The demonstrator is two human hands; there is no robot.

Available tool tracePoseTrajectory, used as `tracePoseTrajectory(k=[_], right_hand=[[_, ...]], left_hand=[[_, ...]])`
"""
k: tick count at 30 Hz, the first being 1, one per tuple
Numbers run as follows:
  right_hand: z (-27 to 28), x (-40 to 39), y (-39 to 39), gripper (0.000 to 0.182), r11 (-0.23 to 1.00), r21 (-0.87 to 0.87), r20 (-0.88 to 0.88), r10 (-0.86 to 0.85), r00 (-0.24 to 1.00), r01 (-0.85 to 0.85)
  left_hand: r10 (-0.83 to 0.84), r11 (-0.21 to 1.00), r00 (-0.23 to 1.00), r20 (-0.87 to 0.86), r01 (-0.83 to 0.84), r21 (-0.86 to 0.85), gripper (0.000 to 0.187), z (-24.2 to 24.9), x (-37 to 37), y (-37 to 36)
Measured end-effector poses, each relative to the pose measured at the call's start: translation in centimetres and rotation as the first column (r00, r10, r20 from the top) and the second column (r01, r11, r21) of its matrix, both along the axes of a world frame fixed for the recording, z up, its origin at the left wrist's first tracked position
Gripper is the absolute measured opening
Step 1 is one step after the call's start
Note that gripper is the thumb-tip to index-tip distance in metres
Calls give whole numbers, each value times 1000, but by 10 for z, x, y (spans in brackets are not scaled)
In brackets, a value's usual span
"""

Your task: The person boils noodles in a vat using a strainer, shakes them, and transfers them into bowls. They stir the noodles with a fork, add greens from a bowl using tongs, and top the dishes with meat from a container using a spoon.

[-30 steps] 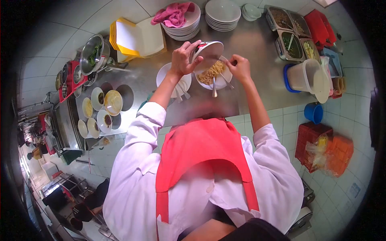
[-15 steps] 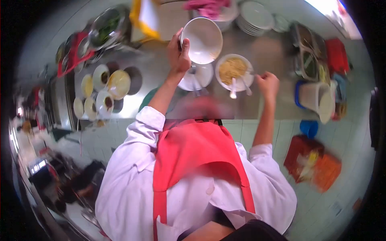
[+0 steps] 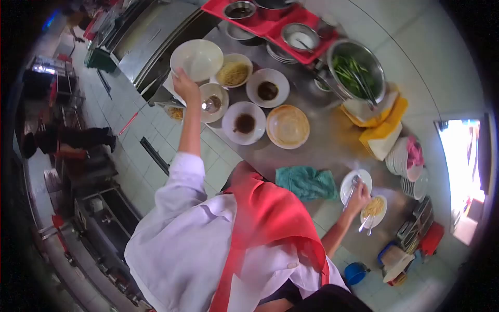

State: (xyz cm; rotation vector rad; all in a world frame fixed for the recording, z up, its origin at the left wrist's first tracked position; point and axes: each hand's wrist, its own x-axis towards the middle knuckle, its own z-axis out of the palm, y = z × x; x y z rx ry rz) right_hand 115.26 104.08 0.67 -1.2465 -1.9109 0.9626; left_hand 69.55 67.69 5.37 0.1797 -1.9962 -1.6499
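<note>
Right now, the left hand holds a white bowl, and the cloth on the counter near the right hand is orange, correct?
The colour is wrong: the head view shows the cloth on the counter near the right hand is green. The left hand does hold a white bowl.

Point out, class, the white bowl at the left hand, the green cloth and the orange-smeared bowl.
White bowl [image 3: 198, 58]: head view, on its inside.
Green cloth [image 3: 306, 183]: head view, on its top.
Orange-smeared bowl [image 3: 287, 127]: head view, inner bottom.

The hand-held bowl [image 3: 196, 60] looked smooth and glossy to me, the counter [image 3: 325, 148] sheeny metal, the towel [image 3: 306, 183] matt cloth
</note>
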Motion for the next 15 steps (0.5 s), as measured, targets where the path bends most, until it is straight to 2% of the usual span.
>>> tracePoseTrajectory(k=[1,2,4,5,6,7,8,10,12,15], right_hand=[[16,-44,-17,33,991,-107,187,93,978,-74],[21,-87,-36,34,979,-165,217,153,964,-118],[2,-156,-51,36,914,-173,287,403,869,-367],[7,-193,-67,37,891,-91,290,451,844,-445],[11,-228,-85,38,857,-10,298,494,817,-515],[12,-260,-99,39,824,-38,370,537,758,-565],[12,-292,-109,40,790,-65,437,572,695,-609],[-13,-348,-120,38,590,174,456,661,595,-789],[-5,-398,-141,33,509,222,429,715,552,-832],[-31,-464,-155,30,469,259,530,662,530,-844]], left_hand=[[-27,996,993,117,17,86,50,-5,-26,-14],[-65,984,972,224,24,179,53,-11,-57,-25],[-99,995,922,375,90,42,57,-42,-121,-43],[-94,973,912,399,169,-158,59,-62,-152,-50],[-197,972,871,449,233,-26,57,-64,-164,-46],[-306,951,822,481,290,109,55,-64,-172,-41],[-311,950,824,473,287,125,55,-69,-183,-41],[-379,900,747,546,435,30,49,-93,-205,-41],[-400,895,732,552,443,61,46,-122,-223,-47],[-401,880,694,597,473,41,37,-142,-235,-52]])
